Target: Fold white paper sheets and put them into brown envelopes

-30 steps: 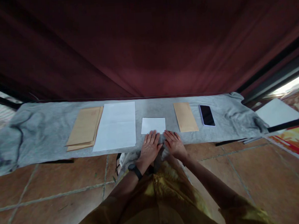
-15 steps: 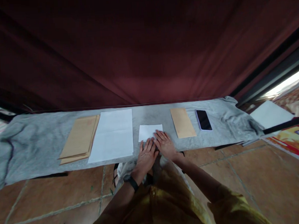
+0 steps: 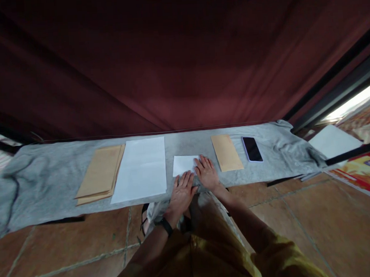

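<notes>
A small white piece of paper [image 3: 183, 164], possibly folded, lies flat in front of me on the grey cloth [image 3: 185, 143]. My left hand [image 3: 182, 192] rests with outstretched fingers on its near edge. On its right end lies my right hand [image 3: 207, 173], also flat with fingers extended, covering that corner. To the left are larger white sheets [image 3: 141, 168], and beyond them a stack of brown envelopes [image 3: 99, 171]. Just right of my right hand a single brown envelope [image 3: 226, 152] lies flat.
A phone [image 3: 252, 149] with a light purple edge lies right of the single envelope. The narrow cloth-covered surface ends at a dark red curtain [image 3: 176, 93]. Past its right end are a white sheet [image 3: 334, 144] and a red-and-yellow package [image 3: 367, 167]. Tiled floor [image 3: 84, 240] shows below.
My right hand has slid right along the white paper, away from my left hand. My left hand stays at the near edge. The view has shifted slightly.
</notes>
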### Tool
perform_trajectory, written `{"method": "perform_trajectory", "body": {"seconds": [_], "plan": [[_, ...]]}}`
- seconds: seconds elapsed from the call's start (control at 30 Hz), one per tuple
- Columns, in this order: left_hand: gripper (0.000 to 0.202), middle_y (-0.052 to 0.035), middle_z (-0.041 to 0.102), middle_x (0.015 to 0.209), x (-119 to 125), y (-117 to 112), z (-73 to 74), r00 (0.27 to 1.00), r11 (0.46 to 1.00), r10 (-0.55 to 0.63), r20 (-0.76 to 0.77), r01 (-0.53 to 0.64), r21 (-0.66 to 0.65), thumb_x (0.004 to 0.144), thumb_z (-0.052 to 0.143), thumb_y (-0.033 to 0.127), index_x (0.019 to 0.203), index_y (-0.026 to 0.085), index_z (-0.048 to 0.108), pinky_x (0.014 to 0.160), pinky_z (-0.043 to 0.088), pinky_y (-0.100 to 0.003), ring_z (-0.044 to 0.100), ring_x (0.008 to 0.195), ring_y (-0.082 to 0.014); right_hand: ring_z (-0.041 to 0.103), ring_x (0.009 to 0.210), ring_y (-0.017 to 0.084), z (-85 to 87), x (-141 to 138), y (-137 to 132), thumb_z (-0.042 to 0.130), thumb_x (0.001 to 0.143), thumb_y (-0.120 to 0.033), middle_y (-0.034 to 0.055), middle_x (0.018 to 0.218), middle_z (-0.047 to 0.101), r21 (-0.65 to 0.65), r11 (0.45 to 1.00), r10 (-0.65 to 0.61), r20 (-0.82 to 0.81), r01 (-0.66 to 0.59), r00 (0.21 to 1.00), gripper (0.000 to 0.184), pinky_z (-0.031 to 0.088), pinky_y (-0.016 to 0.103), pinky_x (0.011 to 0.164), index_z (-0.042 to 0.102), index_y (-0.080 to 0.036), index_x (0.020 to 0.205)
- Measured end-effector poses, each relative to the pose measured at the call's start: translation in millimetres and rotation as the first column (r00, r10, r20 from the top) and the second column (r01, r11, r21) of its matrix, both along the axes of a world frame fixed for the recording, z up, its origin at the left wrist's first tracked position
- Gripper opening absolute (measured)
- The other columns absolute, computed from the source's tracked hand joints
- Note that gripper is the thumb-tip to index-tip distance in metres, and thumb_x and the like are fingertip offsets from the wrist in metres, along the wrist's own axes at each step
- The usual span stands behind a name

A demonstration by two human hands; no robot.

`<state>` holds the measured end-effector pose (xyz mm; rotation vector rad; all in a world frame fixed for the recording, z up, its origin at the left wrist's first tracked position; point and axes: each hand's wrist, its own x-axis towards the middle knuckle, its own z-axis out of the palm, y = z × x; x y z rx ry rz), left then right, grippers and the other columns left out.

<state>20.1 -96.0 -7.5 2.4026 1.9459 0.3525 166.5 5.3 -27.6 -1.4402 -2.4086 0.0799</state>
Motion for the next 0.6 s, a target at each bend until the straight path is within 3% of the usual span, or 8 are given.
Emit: {"method": "perform_trajectory", "body": {"seconds": [0.1, 0.27, 0.43, 0.6], "plan": [[0.055, -0.0188, 0.044, 0.156, -4, -1, -3.3, 0.998, 0.998, 0.058, 0.005, -0.058, 0.010, 0.102, 0.041, 0.040, 0.147, 0.008, 0.045, 0.120, 0.033, -0.049, 0.037, 0.148, -0.0287, 0.038, 0.146, 0.027, 0.8, -1, -1, 0.041, 0.104, -0.035, 0.0133, 0.159, 0.039, 0.012, 1.000, -0.013, 0.016, 0.013, 1.000, 0.048, 0.028, 0.047, 0.119, 0.048, -0.020, 0.149], [0.064, -0.0277, 0.039, 0.156, -9, -15, -7.1, 0.982, 0.981, 0.188, -0.005, -0.187, 0.048, 0.102, 0.039, 0.045, 0.147, 0.000, 0.041, 0.119, 0.033, -0.054, 0.033, 0.149, -0.0343, 0.039, 0.145, 0.028, -0.1, -1, -3, 0.041, 0.104, -0.034, 0.0149, 0.159, 0.040, 0.052, 0.999, -0.003, 0.012, 0.002, 1.000, 0.048, 0.029, 0.048, 0.118, 0.049, -0.019, 0.149], [0.061, -0.0262, 0.042, 0.155, -6, -17, 1.2, 0.966, 0.966, 0.259, -0.016, -0.259, 0.023, 0.102, 0.036, 0.042, 0.146, 0.000, 0.044, 0.119, 0.032, -0.052, 0.038, 0.146, -0.0335, 0.040, 0.144, 0.028, -2.6, 0, -3, 0.040, 0.104, -0.033, 0.0150, 0.157, 0.042, 0.077, 0.997, 0.015, -0.017, -0.014, 1.000, 0.048, 0.030, 0.049, 0.117, 0.050, -0.018, 0.148], [0.056, -0.0195, 0.043, 0.156, 1, 9, 7.4, 0.959, 0.959, 0.282, 0.021, -0.283, 0.034, 0.103, 0.033, 0.036, 0.148, 0.006, 0.043, 0.119, 0.032, -0.052, 0.037, 0.148, -0.0307, 0.042, 0.142, 0.029, -2.9, -1, -2, 0.040, 0.103, -0.033, 0.0164, 0.155, 0.046, 0.082, 0.997, 0.015, -0.043, -0.011, 0.999, 0.047, 0.030, 0.050, 0.116, 0.052, -0.016, 0.146]]}}
